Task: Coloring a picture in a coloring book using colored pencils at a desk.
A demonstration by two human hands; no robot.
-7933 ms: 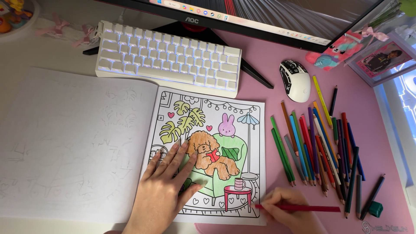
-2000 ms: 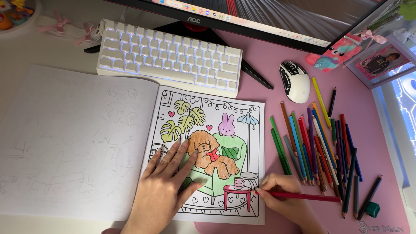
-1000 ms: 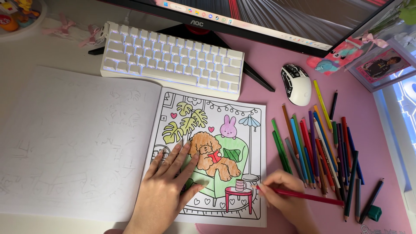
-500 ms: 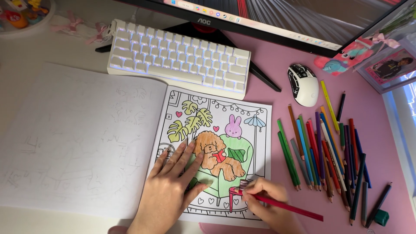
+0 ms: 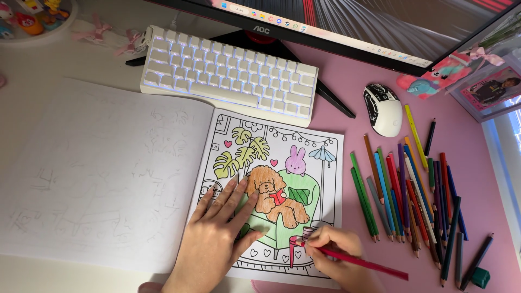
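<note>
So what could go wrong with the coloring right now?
The red pencil tip sits right at the little red table's edge, beside the striped mug, so a slip could put red over the black lines or onto the mug. The right hand rests on the page over colored parts and might smudge them. The left hand lies flat on the page; if it lifts, the book may shift mid-stroke.

Place: a home desk, set up for computer use and hobby colouring.
Computer gear: white keyboard point(image 5: 230, 70), monitor point(image 5: 347, 24), mouse point(image 5: 383, 101).
Surface: pink desk mat point(image 5: 347, 81).
Personal touches: framed photo point(image 5: 491, 89), figurines point(image 5: 32, 13).
</note>
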